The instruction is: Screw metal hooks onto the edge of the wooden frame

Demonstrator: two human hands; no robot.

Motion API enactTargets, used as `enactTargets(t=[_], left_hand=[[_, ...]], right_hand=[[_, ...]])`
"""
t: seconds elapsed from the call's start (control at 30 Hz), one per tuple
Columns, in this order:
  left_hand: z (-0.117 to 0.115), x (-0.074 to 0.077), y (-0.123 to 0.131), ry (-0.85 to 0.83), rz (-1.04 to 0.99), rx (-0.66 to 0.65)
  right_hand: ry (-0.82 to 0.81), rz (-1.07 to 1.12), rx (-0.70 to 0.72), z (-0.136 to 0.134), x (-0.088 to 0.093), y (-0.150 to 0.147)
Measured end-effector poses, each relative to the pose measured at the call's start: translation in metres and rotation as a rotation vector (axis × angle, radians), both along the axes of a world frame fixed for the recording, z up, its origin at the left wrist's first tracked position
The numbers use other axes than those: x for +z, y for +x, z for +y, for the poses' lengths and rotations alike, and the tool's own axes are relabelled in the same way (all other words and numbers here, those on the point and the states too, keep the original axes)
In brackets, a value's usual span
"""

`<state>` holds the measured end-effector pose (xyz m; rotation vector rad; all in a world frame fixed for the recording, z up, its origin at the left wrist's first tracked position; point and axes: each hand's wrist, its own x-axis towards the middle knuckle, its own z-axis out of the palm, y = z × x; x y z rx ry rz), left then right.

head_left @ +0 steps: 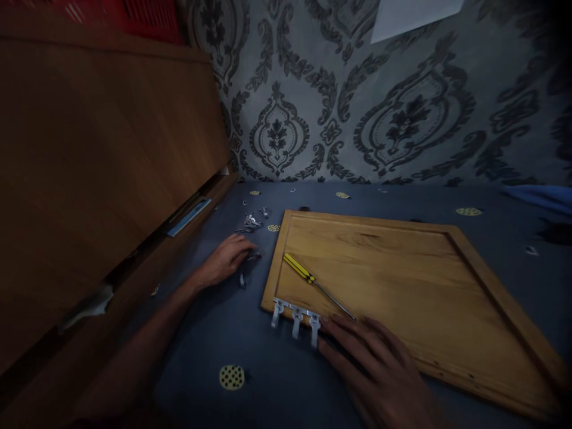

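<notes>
My left hand (230, 257) is low over the dark blue patterned cloth, fingers bent together. A small shiny metal piece (254, 256) lies at its fingertips, and I cannot tell whether it is gripped. Another metal piece (242, 280) is just below. Fingers stretched out, my right hand (375, 363) rests at the near edge of a framed wooden panel (379, 268). Beside its fingertips, three T-shaped metal brackets (296, 322) sit in a row along that edge, their arms hanging over. A screwdriver (299, 268) with a yellow and black handle lies across the panel.
A loose pile of small metal parts (251, 221) lies beyond my left hand. On the left stands a wooden cabinet (111, 131), with a red plastic crate (149, 18) on top. Patterned wallpaper (304, 89) covers the wall behind. Blue fabric (543, 195) lies far right.
</notes>
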<state>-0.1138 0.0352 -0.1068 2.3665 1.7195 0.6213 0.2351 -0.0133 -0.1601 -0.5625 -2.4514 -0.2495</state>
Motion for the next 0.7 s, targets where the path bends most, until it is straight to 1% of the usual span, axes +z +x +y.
enactTargets(t=[0.07,0.13,0.2,0.3,0.37,0.5,0.57,0.63,0.7], left_hand=[[0.000,0.003,-0.009,0.015,0.008,0.048],[0.001,0.007,-0.025,0.022,0.021,0.125],[0.002,0.011,-0.043,-0.001,0.047,0.186],[0.001,0.014,-0.059,-0.083,0.098,0.204],[-0.001,0.014,-0.062,-0.136,0.132,0.186],[-0.002,0.011,-0.059,-0.201,0.192,0.148],[-0.002,0.009,-0.058,-0.218,0.217,0.137],[-0.002,0.010,-0.057,-0.231,0.237,0.131],[-0.002,0.011,-0.058,-0.240,0.253,0.128]], right_hand=[[0.001,0.035,-0.017,0.000,0.002,-0.001],[-0.003,0.060,-0.028,0.001,0.003,-0.001],[0.041,0.016,0.028,0.003,0.004,0.000],[0.057,-0.009,0.023,0.007,0.004,0.003],[0.067,-0.011,0.023,0.008,0.004,0.004],[0.065,-0.009,0.034,0.006,0.000,0.001],[0.031,0.040,0.011,0.002,-0.002,-0.003],[-0.006,0.161,-0.064,-0.003,-0.004,-0.006],[-0.031,0.170,-0.077,-0.006,-0.004,-0.006]])
